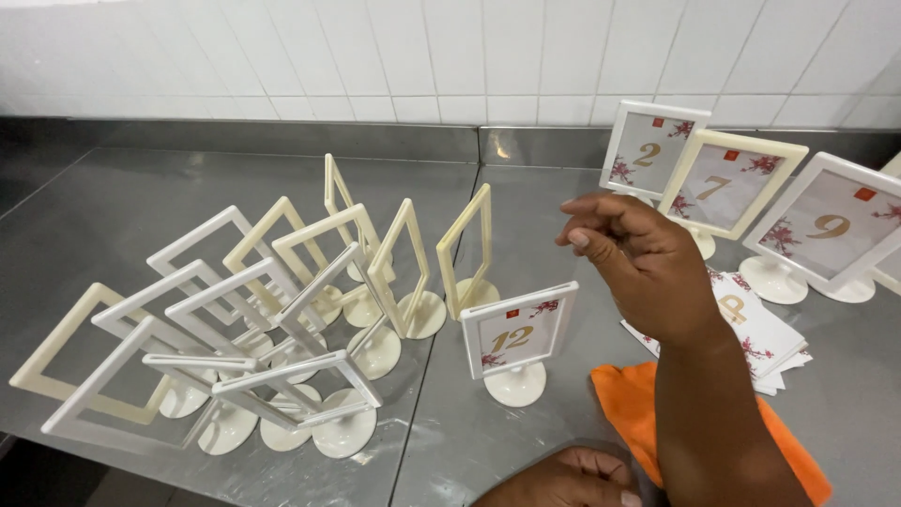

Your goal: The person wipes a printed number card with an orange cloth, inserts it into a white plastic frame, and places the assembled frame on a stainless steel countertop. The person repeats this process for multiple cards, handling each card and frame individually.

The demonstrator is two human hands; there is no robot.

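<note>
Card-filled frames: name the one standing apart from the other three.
The white frame with a card, just below the raised right hand beside the empty frames; the other three filled frames stand by the wall.

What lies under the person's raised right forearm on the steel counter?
Under the right forearm lies an orange cloth, and beside it a stack of flowered cards on the steel counter. The arm covers the cloth's middle and part of the cards.

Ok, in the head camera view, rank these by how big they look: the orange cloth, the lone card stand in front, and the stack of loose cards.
1. Orange cloth, though the arm hides part of it.
2. Lone card stand.
3. Stack of loose cards, partly hidden behind the right hand, so this last place is unsure.
</note>
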